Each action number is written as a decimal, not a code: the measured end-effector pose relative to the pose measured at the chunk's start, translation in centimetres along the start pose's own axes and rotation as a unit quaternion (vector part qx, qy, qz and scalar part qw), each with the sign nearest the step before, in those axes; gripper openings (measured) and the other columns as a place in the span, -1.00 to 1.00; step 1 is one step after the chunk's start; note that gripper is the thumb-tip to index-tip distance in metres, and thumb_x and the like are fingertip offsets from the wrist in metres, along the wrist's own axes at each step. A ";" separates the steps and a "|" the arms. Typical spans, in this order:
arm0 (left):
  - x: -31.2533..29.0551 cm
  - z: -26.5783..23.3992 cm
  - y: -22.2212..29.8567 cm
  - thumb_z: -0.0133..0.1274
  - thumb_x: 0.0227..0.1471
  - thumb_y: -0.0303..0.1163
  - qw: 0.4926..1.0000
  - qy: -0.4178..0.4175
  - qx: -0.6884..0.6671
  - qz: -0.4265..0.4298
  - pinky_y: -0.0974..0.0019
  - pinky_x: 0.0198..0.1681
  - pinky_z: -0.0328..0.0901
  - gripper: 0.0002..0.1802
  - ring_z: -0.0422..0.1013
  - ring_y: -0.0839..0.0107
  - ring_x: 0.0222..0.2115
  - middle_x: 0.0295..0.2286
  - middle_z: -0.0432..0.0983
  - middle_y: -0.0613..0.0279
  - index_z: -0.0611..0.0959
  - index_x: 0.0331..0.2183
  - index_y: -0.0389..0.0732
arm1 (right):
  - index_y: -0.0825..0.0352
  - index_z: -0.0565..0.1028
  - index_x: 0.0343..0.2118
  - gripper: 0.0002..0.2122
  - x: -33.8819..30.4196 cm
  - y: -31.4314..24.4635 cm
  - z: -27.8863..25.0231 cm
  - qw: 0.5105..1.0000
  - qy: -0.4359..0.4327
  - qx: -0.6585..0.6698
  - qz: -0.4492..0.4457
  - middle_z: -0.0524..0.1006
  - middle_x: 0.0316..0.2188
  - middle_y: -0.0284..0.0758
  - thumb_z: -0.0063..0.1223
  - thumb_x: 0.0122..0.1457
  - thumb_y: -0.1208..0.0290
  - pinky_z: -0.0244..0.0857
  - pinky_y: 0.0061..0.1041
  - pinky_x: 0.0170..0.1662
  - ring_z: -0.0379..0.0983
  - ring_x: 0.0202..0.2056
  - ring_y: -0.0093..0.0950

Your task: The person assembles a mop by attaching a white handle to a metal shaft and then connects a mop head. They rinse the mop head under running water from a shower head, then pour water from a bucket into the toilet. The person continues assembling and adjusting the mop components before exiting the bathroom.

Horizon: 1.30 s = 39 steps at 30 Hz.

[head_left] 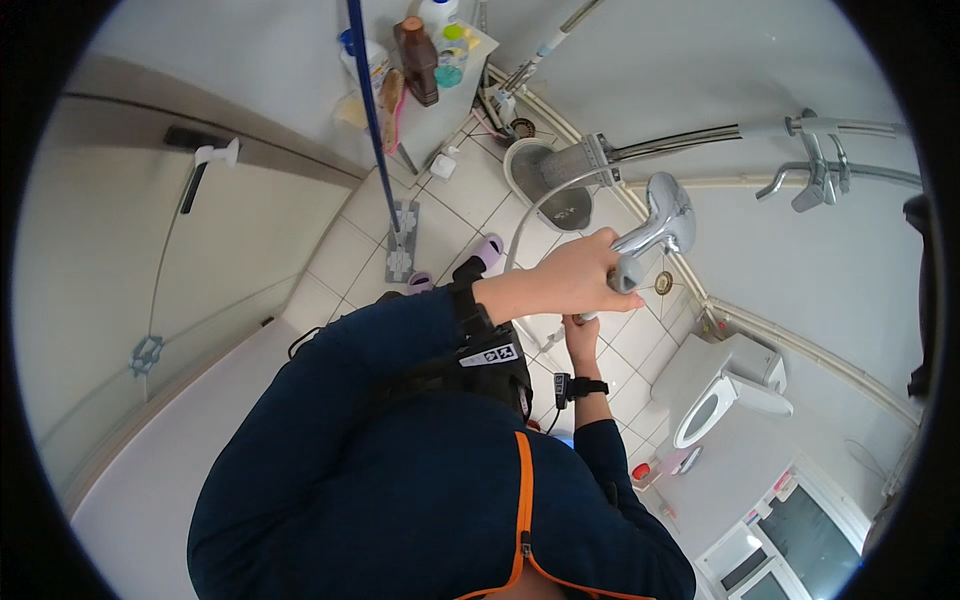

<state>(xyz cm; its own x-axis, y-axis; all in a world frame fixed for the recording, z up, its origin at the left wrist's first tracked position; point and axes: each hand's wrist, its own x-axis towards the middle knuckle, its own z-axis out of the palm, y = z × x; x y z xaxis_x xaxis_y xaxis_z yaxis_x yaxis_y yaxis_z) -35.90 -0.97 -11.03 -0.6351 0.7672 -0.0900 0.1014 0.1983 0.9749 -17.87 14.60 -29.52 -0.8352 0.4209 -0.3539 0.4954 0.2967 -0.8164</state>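
My left hand (583,274) is closed around the handle of a chrome shower head (668,213), its round head pointing away to the right. A rounded chrome end sticks out beside my fingers. Just below, my right hand (581,340) is closed at a small chrome and white piece partly hidden under the left hand; whether it is the handle's lower end, I cannot tell. A pale hose (520,228) curves beside my left wrist toward the wall fittings. Bands with small devices are on both wrists.
A flat mop (402,258) with a blue pole stands left. Beyond my hands is a grey bucket (518,183) holding liquid. Wall taps (818,178) are at right, a toilet (700,415) lower right. Several bottles (418,62) stand on a white surface. Lilac slippers (488,252) are below.
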 end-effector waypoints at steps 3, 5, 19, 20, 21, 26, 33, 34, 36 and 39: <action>-1.5 -1.5 1.0 0.23 -0.19 -0.03 0.999 -0.002 -0.041 -0.002 0.31 -0.27 0.25 -0.64 0.34 0.25 -0.30 -0.30 0.31 0.11 0.65 -0.41 -0.09 | 0.47 0.46 -0.33 -0.85 0.8 -1.9 0.6 0.998 -0.011 0.016 -0.064 0.49 -0.50 -0.37 0.09 0.08 0.51 0.26 -0.59 -0.38 0.39 -0.42 -0.63; -2.7 -2.3 1.5 0.24 -0.18 -0.05 0.999 0.001 -0.043 0.009 0.34 -0.28 0.25 -0.62 0.33 0.29 -0.29 -0.27 0.32 0.13 0.64 -0.32 -0.07 | 0.45 0.45 -0.31 -0.84 0.8 -2.9 0.7 0.995 0.001 0.016 -0.100 0.47 -0.49 -0.39 0.09 0.07 0.51 0.25 -0.60 -0.37 0.37 -0.42 -0.64; -11.6 -5.0 -1.0 0.13 -0.07 -0.48 0.984 0.075 -0.160 -0.030 0.54 -0.56 0.26 -0.21 0.33 0.63 -0.54 -0.36 0.42 0.33 0.18 0.19 -0.14 | 0.36 0.41 -0.27 -0.85 -0.3 -4.0 -9.7 0.952 0.275 0.089 -0.097 0.45 -0.54 -0.34 0.04 0.10 0.49 0.29 -0.55 -0.33 0.43 -0.43 -0.54; -12.1 -5.1 -1.3 0.13 -0.07 -0.46 0.979 0.085 -0.176 -0.054 0.53 -0.57 0.27 -0.25 0.33 0.62 -0.57 -0.38 0.44 0.33 0.22 0.17 -0.16 | 0.37 0.42 -0.28 -0.84 0.4 -3.4 -11.3 0.944 0.299 0.100 -0.096 0.47 -0.52 -0.31 0.05 0.08 0.48 0.30 -0.54 -0.32 0.44 -0.42 -0.53; -12.5 -5.2 -1.6 0.13 -0.06 -0.46 0.977 0.104 -0.177 -0.048 0.56 -0.63 0.21 -0.27 0.29 0.66 -0.60 -0.39 0.43 0.33 0.24 0.15 -0.17 | 0.37 0.42 -0.28 -0.83 1.2 -2.8 -12.9 0.935 0.324 0.113 -0.094 0.49 -0.50 -0.28 0.07 0.06 0.47 0.31 -0.53 -0.31 0.45 -0.41 -0.52; -13.6 -6.4 -2.7 0.10 -0.04 -0.49 0.967 0.175 -0.184 -0.029 0.59 -0.67 0.18 -0.34 0.23 0.70 -0.65 -0.41 0.41 0.35 0.28 0.12 -0.21 | 0.45 0.47 -0.33 -0.75 4.9 -2.5 -21.3 0.938 0.337 -0.013 0.081 0.51 -0.51 -0.26 0.18 -0.05 0.42 0.35 -0.50 -0.34 0.47 -0.46 -0.50; -12.9 -7.7 -4.3 0.07 -0.03 -0.55 0.954 0.242 -0.172 -0.037 0.57 -0.70 0.14 -0.37 0.23 0.68 -0.68 -0.44 0.38 0.36 0.29 0.11 -0.23 | 0.49 0.51 -0.46 -0.78 10.4 -4.4 -29.3 0.947 0.295 0.047 0.117 0.52 -0.58 -0.25 0.28 -0.14 0.46 0.41 -0.54 -0.61 0.44 -0.65 -0.51; -12.4 -7.4 -4.4 0.07 -0.03 -0.55 0.951 0.248 -0.182 -0.034 0.56 -0.71 0.13 -0.37 0.23 0.67 -0.68 -0.44 0.38 0.35 0.29 0.11 -0.23 | 0.49 0.52 -0.47 -0.78 11.6 -4.3 -30.4 0.946 0.296 0.038 0.127 0.52 -0.59 -0.25 0.27 -0.14 0.46 0.41 -0.54 -0.60 0.45 -0.65 -0.50; -11.2 -6.8 -4.4 0.03 -0.03 -0.57 0.946 0.276 -0.165 -0.051 0.57 -0.71 0.13 -0.38 0.23 0.67 -0.68 -0.45 0.37 0.34 0.28 0.11 -0.26 | 0.49 0.52 -0.51 -0.81 14.5 -4.6 -32.5 0.952 0.270 0.043 0.134 0.51 -0.62 -0.25 0.26 -0.14 0.48 0.41 -0.53 -0.60 0.46 -0.66 -0.50; -8.8 -5.2 -4.0 0.01 -0.03 -0.57 0.930 0.320 -0.164 -0.078 0.57 -0.69 0.14 -0.37 0.24 0.65 -0.68 -0.46 0.35 0.33 0.26 0.12 -0.26 | 0.48 0.50 -0.57 -0.85 19.3 -5.1 -35.8 0.963 0.221 0.034 0.151 0.51 -0.64 -0.25 0.25 -0.14 0.51 0.38 -0.53 -0.62 0.46 -0.67 -0.50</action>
<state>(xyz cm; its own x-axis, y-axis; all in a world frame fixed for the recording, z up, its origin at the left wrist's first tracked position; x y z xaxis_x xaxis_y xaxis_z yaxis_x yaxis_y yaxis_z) -34.64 -11.66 -13.05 -0.9588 0.2037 -0.1982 -0.2025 -0.0003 0.9793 -27.92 51.92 -15.83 -0.4646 0.8077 -0.3629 0.6708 0.0535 -0.7397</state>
